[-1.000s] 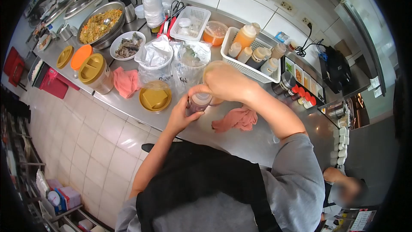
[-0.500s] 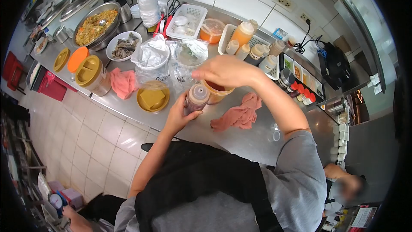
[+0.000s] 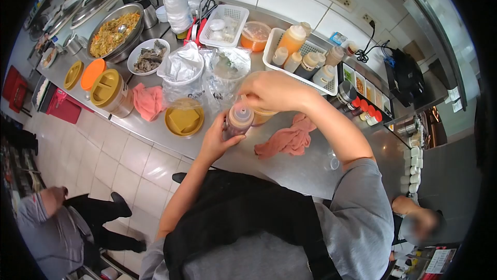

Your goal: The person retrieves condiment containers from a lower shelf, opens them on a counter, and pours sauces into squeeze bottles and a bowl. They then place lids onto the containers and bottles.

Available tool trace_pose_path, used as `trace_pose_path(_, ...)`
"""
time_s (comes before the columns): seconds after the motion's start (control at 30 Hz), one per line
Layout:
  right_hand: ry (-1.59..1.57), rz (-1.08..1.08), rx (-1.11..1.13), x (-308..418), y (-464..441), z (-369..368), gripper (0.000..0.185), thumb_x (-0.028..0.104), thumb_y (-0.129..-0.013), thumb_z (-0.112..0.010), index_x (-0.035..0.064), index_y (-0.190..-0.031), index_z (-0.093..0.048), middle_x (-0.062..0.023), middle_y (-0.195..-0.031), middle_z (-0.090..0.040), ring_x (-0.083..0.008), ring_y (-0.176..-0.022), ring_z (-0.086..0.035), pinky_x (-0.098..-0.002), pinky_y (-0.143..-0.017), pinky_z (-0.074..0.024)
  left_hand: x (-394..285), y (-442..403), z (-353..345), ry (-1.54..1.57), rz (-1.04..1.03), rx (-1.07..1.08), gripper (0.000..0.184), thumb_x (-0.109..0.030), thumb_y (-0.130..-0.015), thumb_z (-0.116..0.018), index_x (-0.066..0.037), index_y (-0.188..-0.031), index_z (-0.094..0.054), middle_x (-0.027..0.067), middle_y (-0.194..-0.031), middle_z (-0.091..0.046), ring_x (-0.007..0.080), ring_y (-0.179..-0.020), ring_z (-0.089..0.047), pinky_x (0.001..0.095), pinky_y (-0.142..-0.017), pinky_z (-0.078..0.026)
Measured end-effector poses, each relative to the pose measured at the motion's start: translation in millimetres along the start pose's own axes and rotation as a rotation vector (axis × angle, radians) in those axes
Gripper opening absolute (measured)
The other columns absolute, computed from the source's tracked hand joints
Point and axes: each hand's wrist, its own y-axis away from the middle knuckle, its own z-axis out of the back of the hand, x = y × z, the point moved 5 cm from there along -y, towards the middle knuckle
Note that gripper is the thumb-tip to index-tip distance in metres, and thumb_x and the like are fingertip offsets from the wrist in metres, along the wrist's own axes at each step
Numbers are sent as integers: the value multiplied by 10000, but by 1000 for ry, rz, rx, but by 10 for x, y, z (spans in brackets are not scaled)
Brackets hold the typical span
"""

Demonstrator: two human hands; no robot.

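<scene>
My left hand (image 3: 213, 141) is wrapped round a clear squeeze bottle (image 3: 235, 131) with dark contents and a nozzle top, held upright above the counter. Just over the nozzle is my right hand (image 3: 277, 89), its fingers bent together in a pinch. What they hold, if anything, I cannot make out. Behind the bottle, partly covered by my right hand, stands a plastic tub (image 3: 266, 116). To the left lies a yellow lid (image 3: 185, 120); a crumpled pink cloth (image 3: 284, 141) is on the right.
Plastic-covered bowls (image 3: 182, 67) stand behind my hands. A white basket (image 3: 269, 54) of sauce bottles is at the back right, with topping trays (image 3: 368, 92) beyond. A yellow-lidded jar (image 3: 111, 93) and another pink cloth (image 3: 148, 102) are left. Co-workers (image 3: 54, 233) are at both lower sides.
My right hand has dropped from over the tub to the bottle's nozzle, fingers now pinched there. My left hand stays almost still. The co-worker at lower left has come further into view.
</scene>
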Motion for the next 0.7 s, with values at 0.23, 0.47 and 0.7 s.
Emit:
trace_pose_path(0.23,79,11,-135,120,-71,-446,464,433,-824,-733,84,-1114,-642,-167,-1003,-628,-377,-889,-658,-483,-755,-513,-36,-46,-37,-257,-105,-12,882,-274,-713,-892,-48,-1425,-424,127,-1347,-549,260,-1277,-543,396,-1038,-455)
trace_pose_path(0.47,-13,245,-222,206,176,-374,584,554,-788,-741,106,-1137,-604,-135,-876,-671,-352,-819,-687,-452,-693,-531,29,-19,36,-96,-95,12,818,-267,-667,-852,-39,-1359,-480,166,-1229,-593,354,-1174,-583,418,-976,-474)
trace_pose_path(0.7,-10,-20,-364,252,117,-605,569,553,-817,-709,95,-1118,-557,-153,-786,-673,-353,-712,-683,-459,-594,-521,80,44,-44,-32,-35,-144,774,-224,-650,-851,-34,-1316,-506,191,-1145,-666,372,-1079,-656,409,-915,-517)
